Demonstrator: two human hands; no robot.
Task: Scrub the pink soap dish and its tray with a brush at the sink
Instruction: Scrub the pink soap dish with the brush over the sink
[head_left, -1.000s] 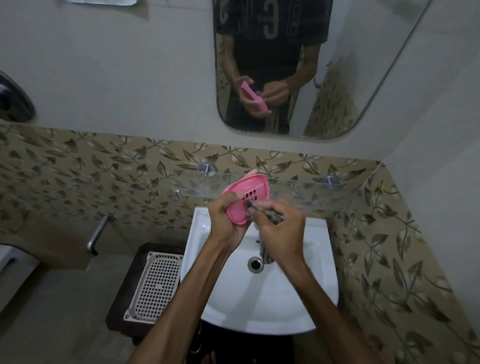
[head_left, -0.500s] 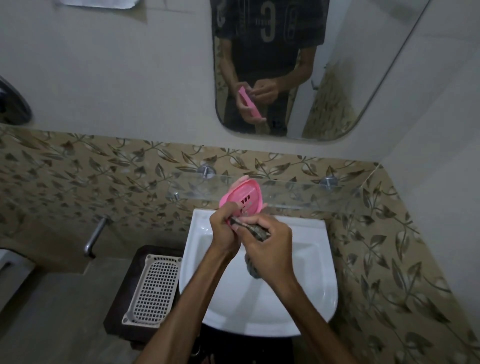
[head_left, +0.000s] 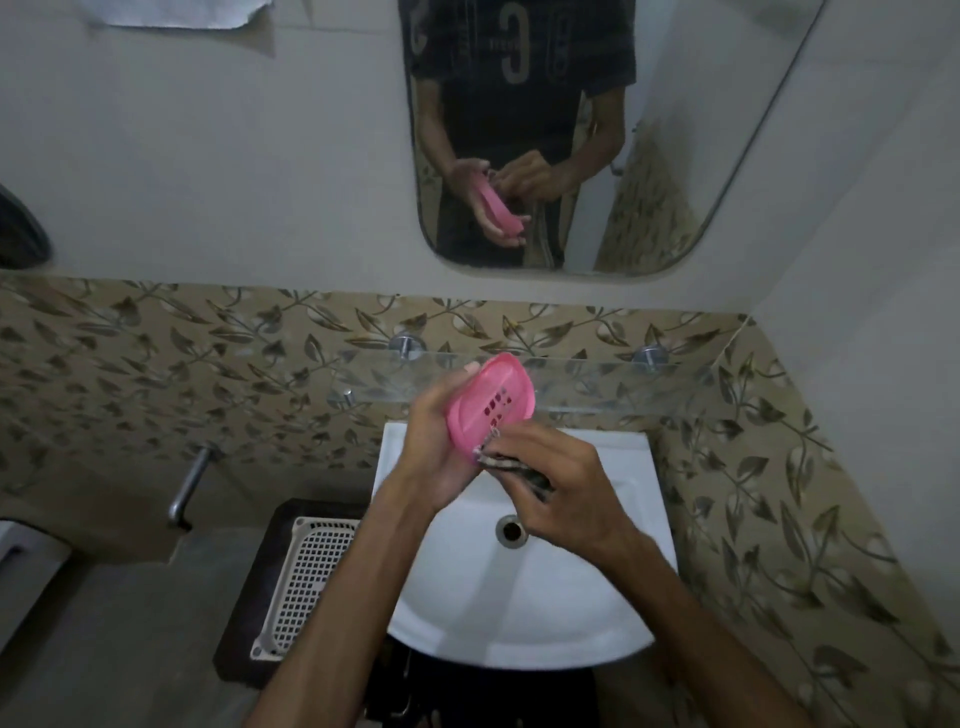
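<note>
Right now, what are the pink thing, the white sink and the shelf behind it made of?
The pink soap dish looks like smooth moulded plastic: uniform colour, punched drain holes. The sink seems glazed ceramic, white with a soft sheen. The shelf looks like clear glass, since the leaf tiles show through it, though clear acrylic is possible.

Since a second ago the pink soap dish (head_left: 491, 405) has turned in the left hand (head_left: 436, 447): its slotted face, then half hidden behind the fingers, now shows as a full oval tilted toward the upper right of the frame. The right hand (head_left: 561, 493) with the brush (head_left: 511, 465) has slid down from the middle of the dish to its lower edge, where the bristles touch. The sink (head_left: 524, 597) drain, covered half a second ago, is now uncovered below the hands
</note>
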